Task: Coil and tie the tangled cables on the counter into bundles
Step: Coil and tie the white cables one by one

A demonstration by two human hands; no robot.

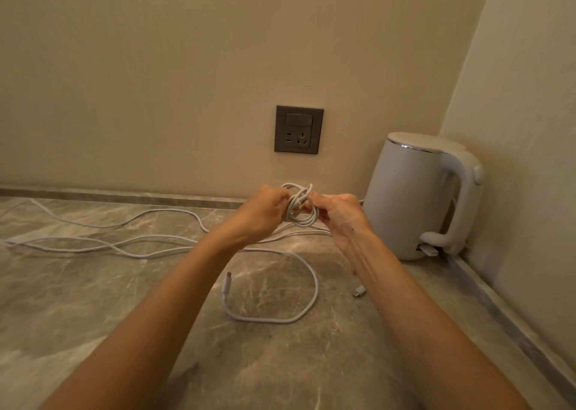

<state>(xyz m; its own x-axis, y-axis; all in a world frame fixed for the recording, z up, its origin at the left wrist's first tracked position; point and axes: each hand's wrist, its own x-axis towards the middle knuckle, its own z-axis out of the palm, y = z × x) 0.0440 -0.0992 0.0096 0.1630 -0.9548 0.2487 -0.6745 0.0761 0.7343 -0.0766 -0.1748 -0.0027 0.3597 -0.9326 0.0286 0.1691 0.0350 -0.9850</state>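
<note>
A small coil of white cable (300, 205) is held up above the marble counter (93, 300), near the back wall. My left hand (265, 213) grips its left side and my right hand (338, 214) pinches its right side. Loose white cable (124, 244) trails from the coil across the counter to the left in long tangled runs. Another stretch curves in a loop (311, 294) in front of me and ends in a plug (227, 283). A second small connector (359, 291) lies beside my right forearm.
A white electric kettle (414, 197) stands in the back right corner, close to my right hand. A grey wall socket (298, 129) sits on the wall above the coil. The side wall (530, 160) closes off the counter on the right.
</note>
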